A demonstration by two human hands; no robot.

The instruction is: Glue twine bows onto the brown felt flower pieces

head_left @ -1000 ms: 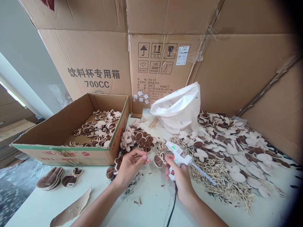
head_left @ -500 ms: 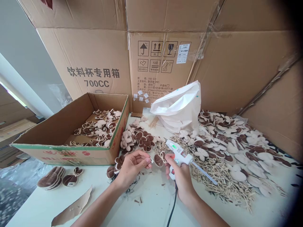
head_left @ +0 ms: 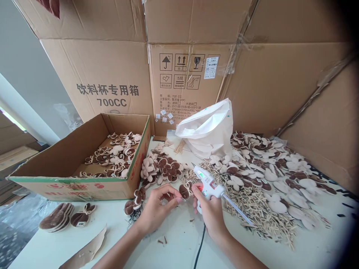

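My right hand (head_left: 209,211) grips a white hot glue gun (head_left: 209,184) whose nozzle points up and left; its black cord (head_left: 198,249) runs toward me. The same hand's fingertips touch a small brown plush piece with a twine bow (head_left: 185,189). My left hand (head_left: 157,207) is curled, thumb and fingers pinched close to that piece's left side; what it holds between them is too small to name. More brown and cream plush pieces (head_left: 164,169) lie just beyond both hands.
An open cardboard box (head_left: 70,157) at left holds finished pieces. A white plastic bag (head_left: 209,129) stands behind. Many plush pieces (head_left: 269,168) and a heap of twine bows (head_left: 258,209) cover the right of the white table (head_left: 179,243). Big cartons (head_left: 112,74) wall the back.
My hands have drawn slightly closer together, the left fingertips nearing the bow piece. The camera has tipped a little, shifting the scene down and left.
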